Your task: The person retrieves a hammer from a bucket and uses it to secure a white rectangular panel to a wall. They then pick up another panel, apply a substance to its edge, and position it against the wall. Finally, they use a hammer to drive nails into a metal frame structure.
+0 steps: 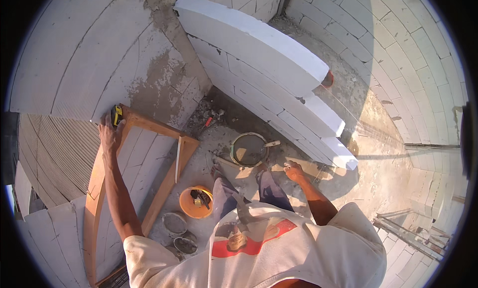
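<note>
Yellow tape measure (117, 114) sits in the outstretched left hand (110, 134).

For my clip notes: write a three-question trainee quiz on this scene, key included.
1. Which of the person's hands is at the yellow-and-black tape measure, by the top corner of the wooden frame?

2. True or false: the orange bucket is empty.

3. What does the round tub in front of the feet contain?
A) Wooden planks
B) A grey mix
C) Folded cloth

Key:
1. The left hand.
2. False; dark items lie inside it.
3. B, a grey mix.
</note>
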Motion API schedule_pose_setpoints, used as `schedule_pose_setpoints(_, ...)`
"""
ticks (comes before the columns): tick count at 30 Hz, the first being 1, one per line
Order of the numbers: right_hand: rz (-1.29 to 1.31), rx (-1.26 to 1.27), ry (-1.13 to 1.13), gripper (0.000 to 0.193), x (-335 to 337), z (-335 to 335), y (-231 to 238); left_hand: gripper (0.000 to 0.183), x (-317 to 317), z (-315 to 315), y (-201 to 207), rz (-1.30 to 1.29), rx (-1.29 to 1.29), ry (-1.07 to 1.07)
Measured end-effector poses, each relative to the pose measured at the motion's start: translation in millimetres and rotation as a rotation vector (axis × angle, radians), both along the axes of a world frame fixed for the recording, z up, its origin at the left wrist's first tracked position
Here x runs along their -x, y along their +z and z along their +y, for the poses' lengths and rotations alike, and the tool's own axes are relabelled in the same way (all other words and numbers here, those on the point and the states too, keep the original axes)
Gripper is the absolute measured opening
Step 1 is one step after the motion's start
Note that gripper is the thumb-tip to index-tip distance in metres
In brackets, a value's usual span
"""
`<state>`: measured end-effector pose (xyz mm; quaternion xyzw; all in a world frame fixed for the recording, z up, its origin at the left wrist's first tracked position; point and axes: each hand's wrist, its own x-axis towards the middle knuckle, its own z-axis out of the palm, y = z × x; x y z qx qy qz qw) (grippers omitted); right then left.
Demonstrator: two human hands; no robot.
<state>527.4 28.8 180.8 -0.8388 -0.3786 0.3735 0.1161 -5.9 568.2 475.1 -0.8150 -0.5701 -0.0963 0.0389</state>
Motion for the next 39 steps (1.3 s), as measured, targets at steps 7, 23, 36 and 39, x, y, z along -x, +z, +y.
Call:
schedule_pose_setpoints(7, 0.216, 0.281, -0.055, 0.067, 87, -46, 36, 0.074, -10, -53, -20, -0.077, -0.287, 0.011)
schedule_pose_setpoints(23, -0.042, 0.824, 0.882, 0.116, 119, -24, -25, 0.054, -23, -644, -398, -0.892, 0.936, 1.465)
schedule_pose_setpoints(36, -0.252, 0.875, 0.855, 0.110, 208, -36, -51, 0.029, 171, -536, -703, -0.274, 0.955, 0.963)
schedule_pose_setpoints(39, -0.251, 0.877, 0.889, 0.108, 207, -49, -57, 0.026, 167, -535, -740, -0.405, 0.744, 1.125)
